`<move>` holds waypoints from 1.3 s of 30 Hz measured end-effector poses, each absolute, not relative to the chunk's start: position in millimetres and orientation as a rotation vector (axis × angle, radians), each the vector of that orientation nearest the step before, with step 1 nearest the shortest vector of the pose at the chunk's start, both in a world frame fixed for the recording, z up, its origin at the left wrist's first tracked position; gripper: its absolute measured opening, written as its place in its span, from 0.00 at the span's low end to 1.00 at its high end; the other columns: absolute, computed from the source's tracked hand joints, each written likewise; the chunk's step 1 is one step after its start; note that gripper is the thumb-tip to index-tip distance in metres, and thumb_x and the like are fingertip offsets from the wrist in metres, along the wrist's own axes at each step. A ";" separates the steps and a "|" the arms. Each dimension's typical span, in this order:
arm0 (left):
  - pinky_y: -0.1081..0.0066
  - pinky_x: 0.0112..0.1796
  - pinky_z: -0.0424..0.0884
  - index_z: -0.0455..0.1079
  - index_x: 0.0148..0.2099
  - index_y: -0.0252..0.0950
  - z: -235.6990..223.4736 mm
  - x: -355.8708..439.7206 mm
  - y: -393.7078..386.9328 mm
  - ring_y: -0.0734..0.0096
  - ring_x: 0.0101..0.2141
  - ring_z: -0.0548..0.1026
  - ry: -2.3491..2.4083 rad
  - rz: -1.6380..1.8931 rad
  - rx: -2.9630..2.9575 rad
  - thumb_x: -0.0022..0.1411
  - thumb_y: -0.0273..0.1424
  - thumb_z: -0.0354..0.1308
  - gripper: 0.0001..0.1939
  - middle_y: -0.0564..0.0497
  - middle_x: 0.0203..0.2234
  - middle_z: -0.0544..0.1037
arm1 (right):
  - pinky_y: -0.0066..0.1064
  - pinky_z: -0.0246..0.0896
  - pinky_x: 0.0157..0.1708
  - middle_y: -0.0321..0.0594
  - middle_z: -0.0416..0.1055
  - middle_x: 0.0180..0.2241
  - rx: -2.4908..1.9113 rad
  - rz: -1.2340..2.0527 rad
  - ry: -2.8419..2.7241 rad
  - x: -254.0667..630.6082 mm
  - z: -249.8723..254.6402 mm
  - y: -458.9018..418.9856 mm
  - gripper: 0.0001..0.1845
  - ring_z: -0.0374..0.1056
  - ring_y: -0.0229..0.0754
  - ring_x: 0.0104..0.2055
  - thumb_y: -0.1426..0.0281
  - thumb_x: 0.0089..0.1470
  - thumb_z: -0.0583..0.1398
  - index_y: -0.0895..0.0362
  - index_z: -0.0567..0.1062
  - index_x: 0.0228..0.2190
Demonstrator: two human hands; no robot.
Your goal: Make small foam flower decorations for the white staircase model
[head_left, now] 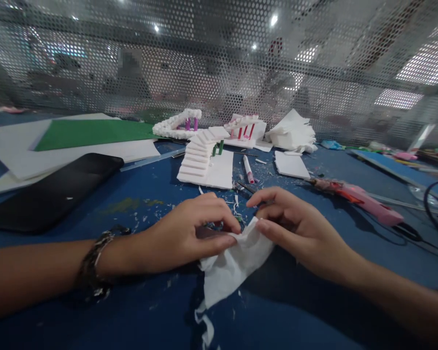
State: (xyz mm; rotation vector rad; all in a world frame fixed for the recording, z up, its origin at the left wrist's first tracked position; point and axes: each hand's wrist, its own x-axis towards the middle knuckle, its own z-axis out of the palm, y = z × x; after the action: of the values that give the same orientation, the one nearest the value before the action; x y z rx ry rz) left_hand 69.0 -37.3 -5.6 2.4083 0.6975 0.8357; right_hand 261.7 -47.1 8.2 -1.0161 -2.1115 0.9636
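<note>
A crumpled white tissue (228,272) hangs between my hands near the front of the blue table, with a torn strip trailing below it. My left hand (190,228) pinches its upper left edge between thumb and fingers. From the other side, my right hand (299,226) grips the upper right edge, thumb on top and index finger raised. Just beyond the hands, a small white model staircase (197,158) with green posts stands on a white base. A white marker with a pink end (248,169) lies behind the hands, among small white scraps.
A black phone-like slab (54,194) lies at left by white and green sheets (95,133). A pink glue gun (361,199) with a cable rests at right. Behind stand two more models, a tissue stack (292,131) and a perforated metal screen (211,63). A white square (291,164) lies right of centre.
</note>
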 end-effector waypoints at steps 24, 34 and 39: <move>0.80 0.22 0.60 0.58 0.33 0.36 -15.4 72.5 -38.5 0.79 0.22 0.61 0.872 0.735 1.860 0.53 0.26 0.50 0.04 0.59 0.21 0.60 | 0.21 0.54 0.21 0.32 0.64 0.23 -1.061 0.905 -2.047 256.6 8.0 -53.3 0.07 0.59 0.30 0.24 0.69 0.50 0.55 0.58 0.60 0.32; 0.79 0.28 0.63 0.65 0.37 0.34 -10.9 75.2 -35.2 0.77 0.27 0.67 0.854 0.813 1.640 0.52 0.32 0.55 0.09 0.55 0.27 0.70 | 0.19 0.49 0.17 0.29 0.61 0.21 -0.991 0.817 -1.987 258.8 7.4 -52.3 0.07 0.53 0.28 0.19 0.77 0.50 0.51 0.57 0.59 0.33; 0.82 0.23 0.60 0.69 0.32 0.34 -7.3 74.4 -32.5 0.80 0.24 0.66 0.888 0.876 1.608 0.53 0.30 0.53 0.06 0.57 0.23 0.71 | 0.20 0.49 0.18 0.30 0.61 0.21 -0.998 0.850 -2.005 260.5 7.5 -48.6 0.07 0.54 0.29 0.20 0.77 0.50 0.50 0.56 0.58 0.33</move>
State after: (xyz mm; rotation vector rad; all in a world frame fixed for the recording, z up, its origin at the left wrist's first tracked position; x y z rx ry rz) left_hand 74.4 -32.5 -7.3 1.6082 0.8881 0.8755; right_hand 260.5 -48.6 7.5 -0.9982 -2.0051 0.8499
